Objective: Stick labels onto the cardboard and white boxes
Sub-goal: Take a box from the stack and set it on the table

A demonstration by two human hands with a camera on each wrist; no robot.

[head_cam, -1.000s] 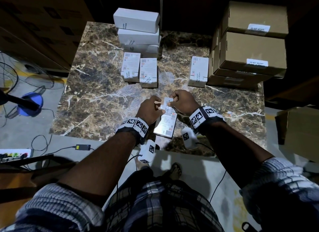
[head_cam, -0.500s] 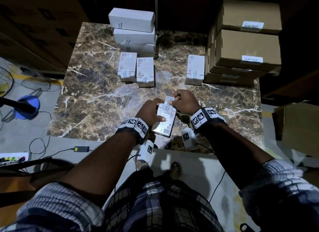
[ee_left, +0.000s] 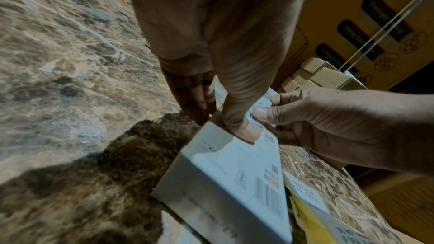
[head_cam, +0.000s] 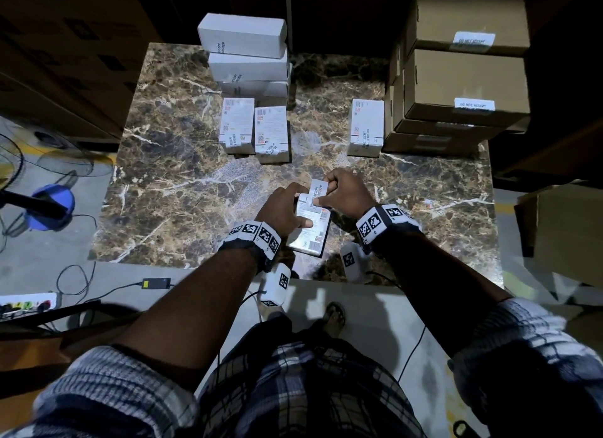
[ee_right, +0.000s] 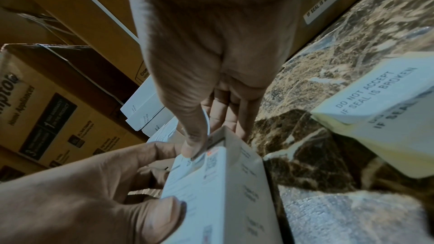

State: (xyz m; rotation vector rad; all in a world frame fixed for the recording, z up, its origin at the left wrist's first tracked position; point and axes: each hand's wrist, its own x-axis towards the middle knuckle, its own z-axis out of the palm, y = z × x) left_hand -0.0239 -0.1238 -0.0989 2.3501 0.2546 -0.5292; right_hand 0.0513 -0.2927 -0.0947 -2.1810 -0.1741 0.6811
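White box [head_cam: 310, 230] at the near edge of a marble table [head_cam: 169, 189], tilted up off the surface and held between a person's two hands. Left hand [head_cam: 282, 209] grips its left side, thumb curled over the printed top face. Right hand [head_cam: 346, 194] pinches a white seal label [head_cam: 318, 191] between thumb and fingers at the box's far end, the label lying across the top face and reaching past the edge. Farther back stand two labelled white boxes [head_cam: 254, 127], a stack of white boxes [head_cam: 244, 56] behind them, and another box [head_cam: 365, 127] beside stacked cardboard boxes [head_cam: 463, 78] at far right. More label sheets [ee_right: 385, 103] lie just right of the hands.
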